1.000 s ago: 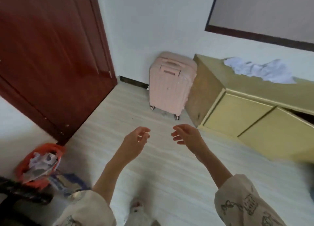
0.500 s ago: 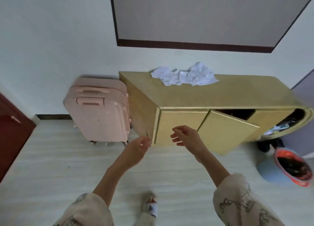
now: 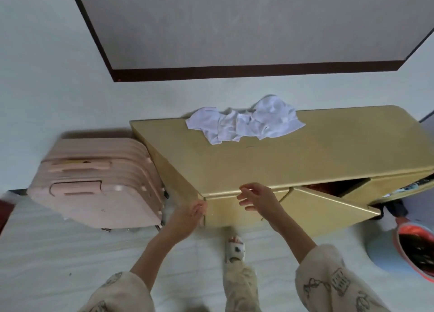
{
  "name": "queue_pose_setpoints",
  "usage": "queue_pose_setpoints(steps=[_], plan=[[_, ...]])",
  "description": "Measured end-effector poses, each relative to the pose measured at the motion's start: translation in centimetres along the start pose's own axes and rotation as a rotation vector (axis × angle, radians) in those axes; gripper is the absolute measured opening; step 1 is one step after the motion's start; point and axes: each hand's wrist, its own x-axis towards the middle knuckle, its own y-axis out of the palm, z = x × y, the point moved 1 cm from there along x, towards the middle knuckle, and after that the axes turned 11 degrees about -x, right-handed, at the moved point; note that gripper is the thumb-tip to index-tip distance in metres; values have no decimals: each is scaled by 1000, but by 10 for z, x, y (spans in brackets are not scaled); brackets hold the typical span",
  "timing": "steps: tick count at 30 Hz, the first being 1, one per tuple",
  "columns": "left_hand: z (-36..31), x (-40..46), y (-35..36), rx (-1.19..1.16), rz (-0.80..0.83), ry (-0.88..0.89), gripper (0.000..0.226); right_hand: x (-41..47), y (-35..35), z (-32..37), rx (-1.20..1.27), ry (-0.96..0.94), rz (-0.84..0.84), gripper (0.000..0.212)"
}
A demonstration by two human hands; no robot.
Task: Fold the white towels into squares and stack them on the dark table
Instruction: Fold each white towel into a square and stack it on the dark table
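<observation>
1. Pink suitcase (image 3: 94, 182) stands left of both hands, against the cabinet's end.
2. Left hand (image 3: 187, 214): fingers loosely curled, holding nothing, near the cabinet (image 3: 328, 152) corner.
3. Right hand (image 3: 258, 197): fingers relaxed, empty, at the cabinet's front edge.
4. Crumpled white towels (image 3: 244, 122) lie on the cabinet top, beyond both hands.
5. Bucket (image 3: 404, 248) sits on the floor, far right.

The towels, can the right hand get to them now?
Probably yes. The right hand is open at the cabinet's front edge, and nothing stands between it and the towels at the back; it must stretch.
</observation>
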Motion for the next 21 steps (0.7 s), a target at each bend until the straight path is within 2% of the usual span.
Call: queue_pose_setpoints(steps=[5, 9, 12, 16, 21], plan=[[-11, 103, -14, -45, -92, -93, 25, 121, -29, 7, -124, 39, 18, 17], [-33, 181, -15, -56, -127, -177, 25, 211, -54, 9, -475, -16, 0, 21], [-45, 228, -18, -58, -152, -231, 27, 267, -66, 15, -598, -17, 11, 22], [-45, 263, -22, -87, -178, -278, 25, 333, -67, 19, -668, -16, 8, 27], [-27, 277, -22, -133, -205, -365, 23, 377, -48, 14, -807, -47, -93, 43]])
